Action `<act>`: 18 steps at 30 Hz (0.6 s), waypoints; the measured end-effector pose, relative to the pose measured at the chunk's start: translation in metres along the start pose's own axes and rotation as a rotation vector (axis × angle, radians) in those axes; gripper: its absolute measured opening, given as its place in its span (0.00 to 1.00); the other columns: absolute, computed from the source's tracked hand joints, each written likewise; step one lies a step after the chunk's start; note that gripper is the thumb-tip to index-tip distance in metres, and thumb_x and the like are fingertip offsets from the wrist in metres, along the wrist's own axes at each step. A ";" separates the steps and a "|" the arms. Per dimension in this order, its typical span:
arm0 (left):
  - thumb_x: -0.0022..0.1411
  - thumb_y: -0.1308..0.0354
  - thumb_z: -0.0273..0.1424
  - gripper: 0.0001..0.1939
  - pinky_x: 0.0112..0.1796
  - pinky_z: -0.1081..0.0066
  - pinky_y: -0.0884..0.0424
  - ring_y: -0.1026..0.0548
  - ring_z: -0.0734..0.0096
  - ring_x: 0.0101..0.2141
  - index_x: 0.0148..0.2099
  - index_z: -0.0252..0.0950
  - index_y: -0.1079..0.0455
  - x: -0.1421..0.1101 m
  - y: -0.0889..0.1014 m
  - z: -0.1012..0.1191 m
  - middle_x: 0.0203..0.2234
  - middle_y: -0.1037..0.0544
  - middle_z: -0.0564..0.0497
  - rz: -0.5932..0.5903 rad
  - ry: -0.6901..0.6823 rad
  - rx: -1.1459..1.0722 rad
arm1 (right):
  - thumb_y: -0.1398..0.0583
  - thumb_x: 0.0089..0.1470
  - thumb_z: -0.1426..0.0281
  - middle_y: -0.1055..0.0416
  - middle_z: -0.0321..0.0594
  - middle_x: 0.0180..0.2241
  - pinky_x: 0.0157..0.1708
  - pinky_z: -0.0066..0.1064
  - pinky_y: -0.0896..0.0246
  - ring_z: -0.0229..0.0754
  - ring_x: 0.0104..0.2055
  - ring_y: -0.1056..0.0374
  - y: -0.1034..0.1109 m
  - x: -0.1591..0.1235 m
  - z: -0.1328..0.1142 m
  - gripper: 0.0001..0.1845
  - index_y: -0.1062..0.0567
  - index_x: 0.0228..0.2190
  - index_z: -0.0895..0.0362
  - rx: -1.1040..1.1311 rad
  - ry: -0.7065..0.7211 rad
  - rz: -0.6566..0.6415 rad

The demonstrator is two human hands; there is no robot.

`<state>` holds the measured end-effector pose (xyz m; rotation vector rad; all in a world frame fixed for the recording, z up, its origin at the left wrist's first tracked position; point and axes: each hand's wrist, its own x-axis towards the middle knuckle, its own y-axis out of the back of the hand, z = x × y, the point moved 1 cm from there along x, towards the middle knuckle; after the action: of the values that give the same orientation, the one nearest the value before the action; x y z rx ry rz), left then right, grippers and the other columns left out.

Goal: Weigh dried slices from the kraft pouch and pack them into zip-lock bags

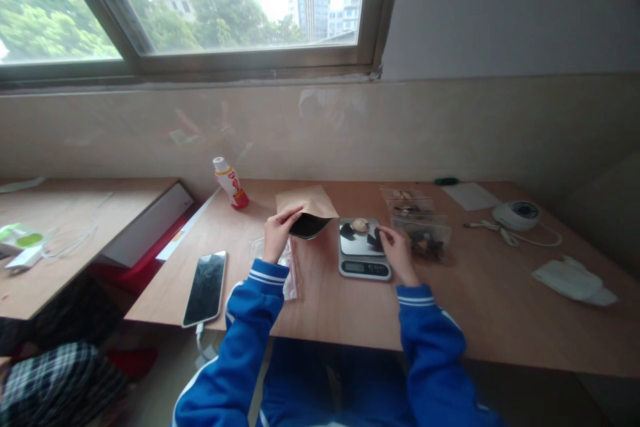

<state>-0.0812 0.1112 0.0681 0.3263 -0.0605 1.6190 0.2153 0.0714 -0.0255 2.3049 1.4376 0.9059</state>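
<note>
My left hand (280,235) grips the mouth of a brown paper pouch (306,204), holding its dark opening wide towards the scale. My right hand (396,250) rests at the right edge of a small kitchen scale (363,257), fingers pinched on a small dark piece lying on its shiny pan. A pale round item (359,224) also sits on the pan. Under my left wrist lies a clear zip bag (290,273) with a red strip.
Clear bags of dried goods (419,221) lie right of the scale. A phone (205,287) on a cable lies at the table's left edge, a small red-and-white bottle (230,183) behind it. A white round device (517,215), cables and white cloth (573,279) sit at right.
</note>
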 end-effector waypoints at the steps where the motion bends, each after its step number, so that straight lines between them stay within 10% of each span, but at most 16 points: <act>1: 0.54 0.38 0.37 0.15 0.49 0.63 0.31 0.24 0.57 0.46 0.43 0.36 0.22 0.000 0.000 0.000 0.40 0.19 0.47 0.003 0.004 -0.001 | 0.49 0.57 0.60 0.24 0.49 0.32 0.39 0.44 0.35 0.50 0.35 0.30 0.000 0.002 0.000 0.22 0.24 0.40 0.62 -0.061 -0.003 0.000; 7: 0.55 0.39 0.37 0.15 0.48 0.63 0.30 0.23 0.58 0.45 0.43 0.37 0.22 -0.001 -0.003 -0.006 0.40 0.19 0.47 0.009 0.013 -0.013 | 0.48 0.57 0.68 0.33 0.52 0.46 0.52 0.46 0.42 0.51 0.50 0.37 0.000 -0.011 -0.062 0.14 0.27 0.41 0.58 -0.091 0.182 0.206; 13: 0.56 0.40 0.36 0.15 0.51 0.62 0.33 0.25 0.59 0.49 0.45 0.38 0.23 -0.015 -0.013 -0.020 0.42 0.20 0.47 0.035 0.018 -0.046 | 0.52 0.55 0.81 0.27 0.48 0.43 0.52 0.42 0.39 0.47 0.49 0.33 -0.065 -0.029 -0.143 0.17 0.26 0.41 0.60 0.179 0.406 -0.426; 18: 0.58 0.41 0.33 0.12 0.54 0.62 0.35 0.29 0.60 0.53 0.44 0.40 0.23 -0.038 -0.017 -0.024 0.44 0.21 0.48 0.096 0.037 -0.032 | 0.49 0.54 0.82 0.25 0.52 0.43 0.53 0.51 0.40 0.54 0.50 0.32 -0.129 -0.012 -0.155 0.17 0.28 0.44 0.64 0.264 0.288 -0.519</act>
<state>-0.0669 0.0818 0.0333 0.2724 -0.0754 1.7173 0.0222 0.1071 0.0203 1.8483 2.2545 0.9510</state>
